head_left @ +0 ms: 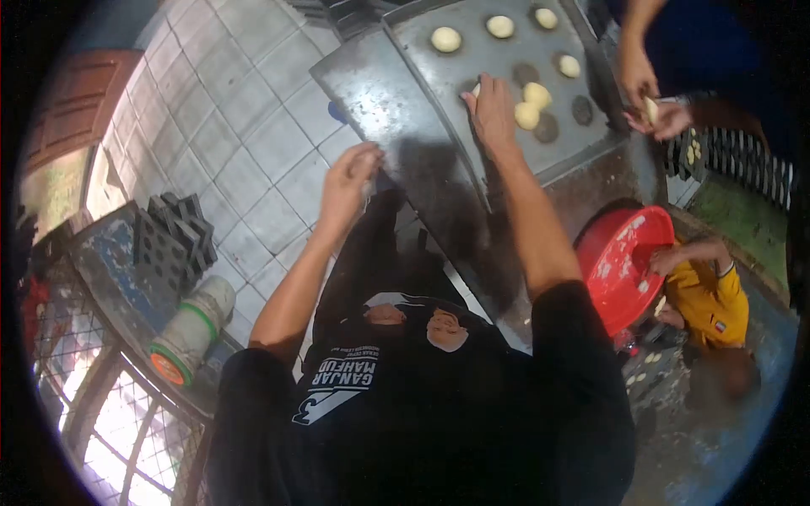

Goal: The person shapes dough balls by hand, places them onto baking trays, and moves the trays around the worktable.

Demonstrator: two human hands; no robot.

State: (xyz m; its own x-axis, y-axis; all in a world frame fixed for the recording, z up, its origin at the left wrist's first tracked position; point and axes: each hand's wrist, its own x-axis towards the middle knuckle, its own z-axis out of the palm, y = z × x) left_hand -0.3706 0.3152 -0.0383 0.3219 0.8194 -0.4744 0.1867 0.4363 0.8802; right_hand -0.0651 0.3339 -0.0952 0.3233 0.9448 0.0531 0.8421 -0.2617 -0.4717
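Several pale dough balls [446, 39] lie spaced out on a grey metal tray [582, 139], with dark round marks between them. Two of the balls [527, 115] touch each other near the tray's middle. My right hand [493, 114] is at the tray's left part, its fingers closed round a pale dough piece [476, 89] that shows at the fingertips. My left hand [351, 177] hangs in the air beside the metal table's left edge, fingers curled together; what they hold, if anything, is too small to make out.
A co-worker's hands [654, 110] hold a pale piece right of the tray. Another person in a yellow shirt [717, 304] reaches into a red basin [624, 261]. At left, dark perforated moulds [173, 240] and a pale container [194, 329] stand on a worn table [110, 270].
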